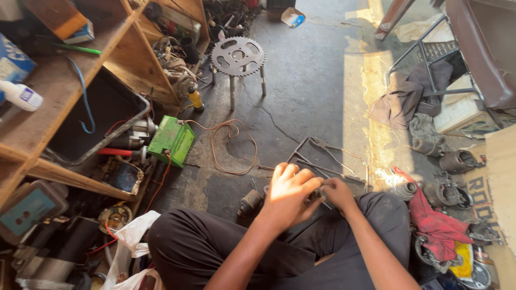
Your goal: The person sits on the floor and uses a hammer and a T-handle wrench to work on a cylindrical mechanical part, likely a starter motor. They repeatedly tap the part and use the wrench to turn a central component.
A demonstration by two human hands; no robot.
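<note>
Head view: a seated person, legs crossed in dark trousers, holds a small dark metal part (317,194) between both hands just above the right knee. Left hand (289,194) lies over the part from the left, fingers (294,173) curled down around it; right hand (337,192) meets it from the right, fingers clenched on its far end. The part sits between the two palms, mostly hidden, so its long axis cannot be told; both hands touch it, neither being nearer. On the floor just beyond the hands lie pliers (329,149) and thin metal rods (314,164), their long axes running left to right. Left of the hands stands a small cylindrical motor part (250,202); farther left, a green battery (172,140) with a coil of copper wire (230,140). Well beyond the hands stands a sprocket stool (237,56). Right of the hands lies a red rag (435,223) among metal cylinders. Nothing stands between hands and part.
</note>
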